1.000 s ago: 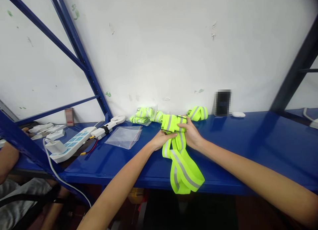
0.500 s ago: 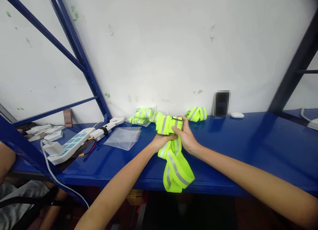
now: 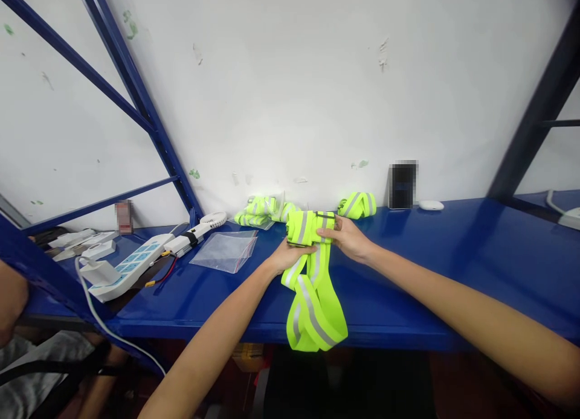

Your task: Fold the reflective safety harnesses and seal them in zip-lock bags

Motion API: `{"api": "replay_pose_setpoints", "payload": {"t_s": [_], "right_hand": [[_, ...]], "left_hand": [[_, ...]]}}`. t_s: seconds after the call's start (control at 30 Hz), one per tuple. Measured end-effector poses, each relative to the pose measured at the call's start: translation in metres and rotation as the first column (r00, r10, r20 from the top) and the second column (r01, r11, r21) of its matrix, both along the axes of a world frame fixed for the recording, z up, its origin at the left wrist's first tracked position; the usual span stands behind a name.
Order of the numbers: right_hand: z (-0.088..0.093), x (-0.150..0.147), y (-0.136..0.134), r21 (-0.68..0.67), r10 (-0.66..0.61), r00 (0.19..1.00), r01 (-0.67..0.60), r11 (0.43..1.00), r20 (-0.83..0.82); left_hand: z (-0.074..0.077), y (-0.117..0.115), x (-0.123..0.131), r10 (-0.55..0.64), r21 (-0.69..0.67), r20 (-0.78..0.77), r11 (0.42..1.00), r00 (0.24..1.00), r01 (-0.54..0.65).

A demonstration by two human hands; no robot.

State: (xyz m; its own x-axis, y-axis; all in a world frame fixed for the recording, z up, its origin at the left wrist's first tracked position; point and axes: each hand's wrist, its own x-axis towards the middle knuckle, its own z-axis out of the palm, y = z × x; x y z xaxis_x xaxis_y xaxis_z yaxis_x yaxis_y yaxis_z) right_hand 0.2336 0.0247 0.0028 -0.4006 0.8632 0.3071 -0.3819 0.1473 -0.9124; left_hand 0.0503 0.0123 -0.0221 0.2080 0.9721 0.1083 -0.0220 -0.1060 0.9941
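Observation:
A bright yellow-green reflective strap point(image 3: 312, 310) with grey stripes is held above the front of the blue table. Its upper part is folded into a bundle with dark buckle pieces, while a long loop hangs down past the table's edge. My left hand point(image 3: 289, 257) grips the bundle from below, thumb against its underside. At the bundle's right side my right hand point(image 3: 347, 236) is closed on it, with the thumb across the front. The fingers behind the bundle are partly hidden. Beyond it, against the wall, lies another rolled reflective strap point(image 3: 359, 205).
Bagged reflective straps point(image 3: 260, 210) lie at the back, near clear plastic bags point(image 3: 225, 251). On the left are a white handheld fan point(image 3: 212, 218) and a power strip point(image 3: 136, 263). A white case point(image 3: 430, 206) sits back right. Part of another person point(image 3: 40, 358) shows lower left.
My right hand has shifted its hold outward to the bundle's right edge. The hanging loop has swung slightly left, and the view has moved a little.

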Motion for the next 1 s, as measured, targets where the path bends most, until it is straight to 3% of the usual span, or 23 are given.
{"api": "replay_pose_setpoints", "payload": {"t_s": [0.23, 0.43, 0.63, 0.8, 0.9, 1.0], "right_hand": [[0.0, -0.002, 0.001, 0.189, -0.178, 0.984, 0.174, 0.966, 0.004], [-0.003, 0.001, 0.005, 0.356, -0.387, 0.921, 0.348, 0.867, 0.045], [-0.006, 0.001, 0.007, 0.387, -0.465, 0.885, 0.421, 0.82, 0.024], [-0.007, 0.003, 0.012, 0.29, -0.545, 0.838, 0.525, 0.8, -0.016], [-0.008, 0.004, 0.015, 0.249, -0.557, 0.83, 0.546, 0.8, -0.028], [-0.009, 0.005, 0.016, 0.323, -0.588, 0.809, 0.554, 0.767, 0.008]], "left_hand": [[0.001, -0.001, 0.006, 0.018, -0.047, 0.081, 0.999, 0.997, -0.014], [0.009, -0.003, 0.006, -0.068, -0.158, 0.242, 0.981, 0.968, 0.108], [0.016, -0.004, 0.005, -0.029, -0.277, 0.36, 0.951, 0.932, 0.137], [0.007, 0.001, 0.008, -0.024, -0.228, 0.26, 0.97, 0.965, 0.086], [0.0, 0.004, 0.009, -0.092, -0.184, 0.168, 0.975, 0.981, 0.123], [-0.001, 0.004, 0.01, -0.123, -0.177, 0.149, 0.973, 0.981, 0.149]]}}
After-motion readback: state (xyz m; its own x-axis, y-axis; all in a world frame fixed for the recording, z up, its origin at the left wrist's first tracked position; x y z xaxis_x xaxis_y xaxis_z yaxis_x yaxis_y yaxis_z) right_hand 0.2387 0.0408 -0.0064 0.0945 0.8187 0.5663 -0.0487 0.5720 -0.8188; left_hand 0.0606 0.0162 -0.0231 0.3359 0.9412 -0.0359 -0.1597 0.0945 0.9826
